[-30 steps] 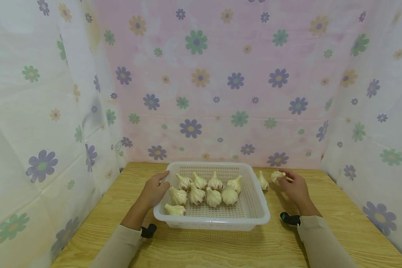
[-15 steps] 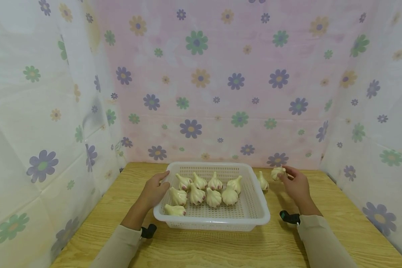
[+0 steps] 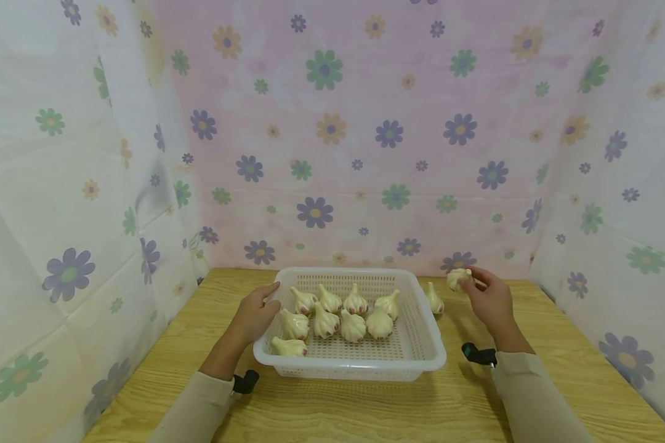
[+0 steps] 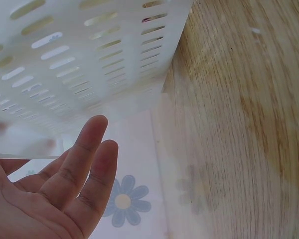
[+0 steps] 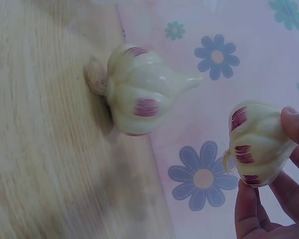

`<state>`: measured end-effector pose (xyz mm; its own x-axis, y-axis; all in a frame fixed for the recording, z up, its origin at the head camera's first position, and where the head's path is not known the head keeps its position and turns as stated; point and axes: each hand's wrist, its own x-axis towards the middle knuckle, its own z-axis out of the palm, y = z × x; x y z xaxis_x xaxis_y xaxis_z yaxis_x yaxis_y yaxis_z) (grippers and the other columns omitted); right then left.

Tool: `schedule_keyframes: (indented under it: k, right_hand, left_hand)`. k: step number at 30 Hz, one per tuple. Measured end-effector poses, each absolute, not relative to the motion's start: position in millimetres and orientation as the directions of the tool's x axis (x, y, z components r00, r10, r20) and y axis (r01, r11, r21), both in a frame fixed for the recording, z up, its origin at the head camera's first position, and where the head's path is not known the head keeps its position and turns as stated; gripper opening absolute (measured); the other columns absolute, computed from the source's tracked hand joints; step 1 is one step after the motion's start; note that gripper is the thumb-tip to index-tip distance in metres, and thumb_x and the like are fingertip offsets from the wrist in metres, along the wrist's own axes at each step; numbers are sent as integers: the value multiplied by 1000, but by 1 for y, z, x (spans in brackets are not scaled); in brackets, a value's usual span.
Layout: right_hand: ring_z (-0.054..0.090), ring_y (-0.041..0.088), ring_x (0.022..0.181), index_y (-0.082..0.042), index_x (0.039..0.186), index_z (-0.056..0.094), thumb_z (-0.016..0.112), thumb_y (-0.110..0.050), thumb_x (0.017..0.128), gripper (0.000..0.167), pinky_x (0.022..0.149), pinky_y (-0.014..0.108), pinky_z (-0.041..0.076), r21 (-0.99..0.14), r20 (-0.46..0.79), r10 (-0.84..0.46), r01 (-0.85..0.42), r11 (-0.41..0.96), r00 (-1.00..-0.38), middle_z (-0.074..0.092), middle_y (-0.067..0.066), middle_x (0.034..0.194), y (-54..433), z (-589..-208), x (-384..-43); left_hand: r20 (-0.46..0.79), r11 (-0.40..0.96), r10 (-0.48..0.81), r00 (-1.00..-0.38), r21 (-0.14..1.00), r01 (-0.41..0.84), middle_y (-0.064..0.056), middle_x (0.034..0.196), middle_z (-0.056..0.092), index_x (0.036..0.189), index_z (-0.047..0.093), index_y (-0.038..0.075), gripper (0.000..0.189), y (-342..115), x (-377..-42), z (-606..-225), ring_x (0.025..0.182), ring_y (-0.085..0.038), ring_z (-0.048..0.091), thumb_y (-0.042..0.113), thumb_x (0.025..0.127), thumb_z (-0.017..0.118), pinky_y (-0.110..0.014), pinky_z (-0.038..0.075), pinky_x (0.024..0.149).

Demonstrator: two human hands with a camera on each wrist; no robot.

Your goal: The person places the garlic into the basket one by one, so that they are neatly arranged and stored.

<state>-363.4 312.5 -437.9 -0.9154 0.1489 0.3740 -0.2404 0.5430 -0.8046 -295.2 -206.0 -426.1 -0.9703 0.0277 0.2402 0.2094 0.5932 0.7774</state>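
My right hand (image 3: 492,301) pinches a cream garlic bulb (image 3: 457,280) between thumb and fingers, held above the table at the right. Purple streaks and a tuft of roots show on that held garlic bulb (image 5: 256,142) in the right wrist view. Beside the basket's right wall, another garlic bulb (image 3: 435,299) stands upright on the table. My left hand (image 3: 257,314) holds the left rim of the white plastic basket (image 3: 354,364), thumb on the rim. In the left wrist view its fingers (image 4: 92,132) lie outside the slotted wall, under the rim.
Several garlic bulbs (image 3: 326,323) lie in the basket, mostly toward its back and left. The wood-grain table (image 3: 332,412) ends at a flower-print curtain (image 3: 360,203), which also hangs at both sides. A black device (image 3: 479,355) is strapped at each wrist.
My right hand has raised the garlic bulb from beside the standing one, up off the table and slightly back. The left hand and the basket have stayed in place.
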Motion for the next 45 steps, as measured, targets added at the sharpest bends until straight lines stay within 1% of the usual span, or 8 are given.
schedule_keyframes:
  k: [3,10,17,24,30,38,45]
  right_hand:
    - [53,48,135,-6,150,54,62,-45,101,63,72,5,48,-806,386,154,-252,535,-910,50,22,155,311,-433,-362]
    - [54,47,135,-7,149,55,63,-46,100,63,73,3,46,-801,408,153,-273,534,-900,48,21,156,308,-423,-358]
    - [57,43,133,-7,147,57,65,-47,99,63,73,3,48,-794,442,165,-300,529,-882,53,20,152,301,-410,-354]
    - [59,40,132,-12,145,61,67,-46,98,58,75,5,51,-784,475,157,-336,522,-866,57,16,149,292,-396,-346]
    - [61,38,129,-14,143,63,67,-47,98,56,76,6,52,-763,497,127,-362,535,-859,59,15,146,282,-382,-335]
    - [62,37,127,-19,143,64,67,-48,97,54,76,7,53,-732,512,44,-409,545,-858,61,14,144,271,-369,-324]
    - [63,37,128,-19,141,65,69,-46,97,51,79,8,53,-731,522,7,-443,519,-853,63,14,142,265,-364,-321]
  left_hand:
    - [243,591,27,-970,778,211,-20,156,48,155,48,10,56,-205,-295,-425,99,-28,63,20,100,51,-34,58,72]
    - [240,593,32,-970,777,212,-19,157,48,155,48,11,57,-205,-295,-425,98,-28,63,22,99,51,-33,57,73]
    - [253,611,22,-967,762,213,-17,157,48,155,50,11,57,-207,-297,-428,105,-29,63,23,98,52,-36,59,79]
    - [260,614,17,-965,759,216,-17,157,49,154,51,12,57,-207,-297,-429,106,-28,63,23,98,52,-36,59,80]
    - [259,609,21,-966,762,218,-17,156,50,154,51,10,57,-206,-296,-428,100,-27,63,22,98,52,-34,59,77]
    - [245,599,28,-969,772,212,-17,157,48,154,50,11,57,-206,-294,-426,97,-26,62,23,98,52,-32,56,75]
    - [253,604,29,-967,766,219,-18,156,49,154,51,11,57,-206,-295,-426,101,-28,64,22,98,53,-35,59,77]
